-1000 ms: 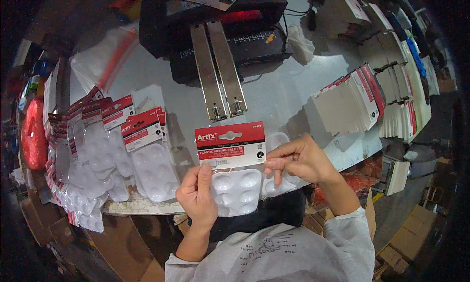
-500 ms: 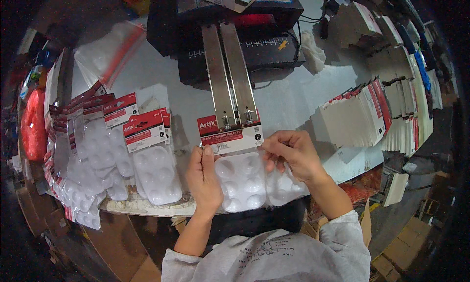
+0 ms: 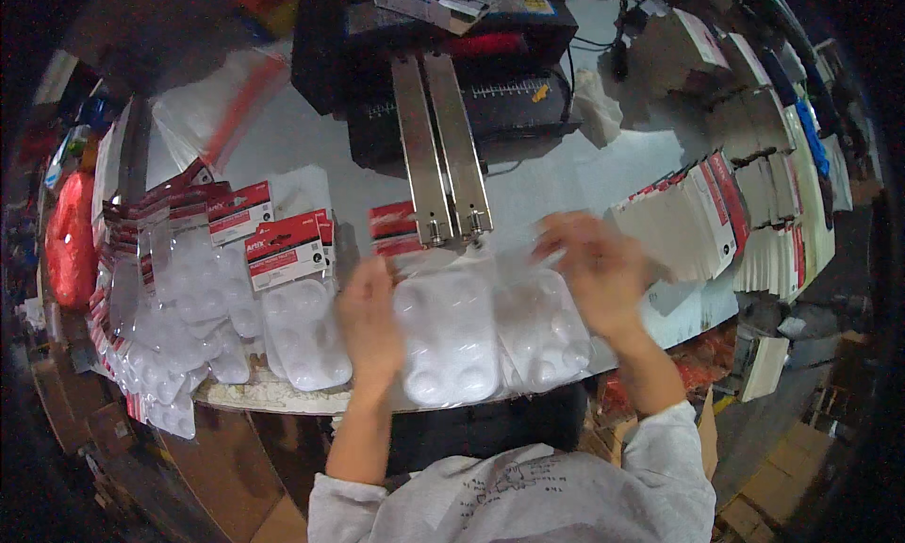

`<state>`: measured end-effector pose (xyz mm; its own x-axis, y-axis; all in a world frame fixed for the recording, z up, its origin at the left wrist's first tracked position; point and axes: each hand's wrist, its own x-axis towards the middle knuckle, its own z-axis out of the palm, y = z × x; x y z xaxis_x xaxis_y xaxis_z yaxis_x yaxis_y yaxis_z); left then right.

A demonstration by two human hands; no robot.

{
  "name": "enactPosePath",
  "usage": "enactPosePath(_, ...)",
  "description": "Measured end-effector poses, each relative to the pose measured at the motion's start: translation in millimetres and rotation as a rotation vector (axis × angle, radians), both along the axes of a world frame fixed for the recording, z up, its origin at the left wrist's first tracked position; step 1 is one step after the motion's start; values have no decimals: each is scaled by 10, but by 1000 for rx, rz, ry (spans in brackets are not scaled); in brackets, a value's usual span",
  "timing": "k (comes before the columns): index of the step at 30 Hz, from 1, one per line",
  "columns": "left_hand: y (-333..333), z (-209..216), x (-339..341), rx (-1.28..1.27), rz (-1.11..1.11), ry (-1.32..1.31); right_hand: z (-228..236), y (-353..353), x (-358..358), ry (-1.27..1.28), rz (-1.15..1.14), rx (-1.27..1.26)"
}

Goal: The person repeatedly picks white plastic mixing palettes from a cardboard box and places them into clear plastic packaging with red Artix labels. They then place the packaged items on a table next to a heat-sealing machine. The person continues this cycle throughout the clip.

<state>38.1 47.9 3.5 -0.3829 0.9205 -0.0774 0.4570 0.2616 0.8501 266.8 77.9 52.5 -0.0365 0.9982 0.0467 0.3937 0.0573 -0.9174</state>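
Note:
My left hand (image 3: 370,317), blurred by motion, is closed at the left edge of a bagged white plastic mixing palette (image 3: 448,331) with round wells. A red header card (image 3: 394,224) shows above it, partly hidden under the two metal bars (image 3: 436,147) of a black machine. Off to the right, my right hand (image 3: 599,265) is raised with its fingers apart, also smeared, and I make out nothing in it. Below that hand a second white palette (image 3: 545,331) in a clear bag lies beside the first, near the table's front edge.
Left of my left hand lies a carded palette (image 3: 304,336), with a heap of carded palette packs (image 3: 189,288) beyond it. Rows of folded header cards (image 3: 693,222) stand at the right. A clear plastic bag (image 3: 203,109) lies far left; a small box (image 3: 432,1) sits on the machine.
My right hand has let go of the header card's right corner and moved up and right. My left hand and the middle palette have shifted slightly left.

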Motion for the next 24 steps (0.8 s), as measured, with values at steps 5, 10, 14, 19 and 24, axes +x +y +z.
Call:
enactPosePath(5, 1, 551, -665, 23, 186, 826, 391, 83, 1086, -928, -407, 284)
enactPosePath(10, -323, 282, 134, 156, -359, 730, 319, 76, 1659, -863, -243, 79)
enactPosePath(14, -335, 49, 604, 84, -373, 574, 437, 149, 1701, -450, -146, -22)
enactPosePath(19, -208, 126, 574, 164, -416, 422, 329, 239, 1548, -673, -402, -58)
enactPosePath(24, -342, 160, 527, 172, -443, -120, 296, 188, 1474, -576, -427, 28)
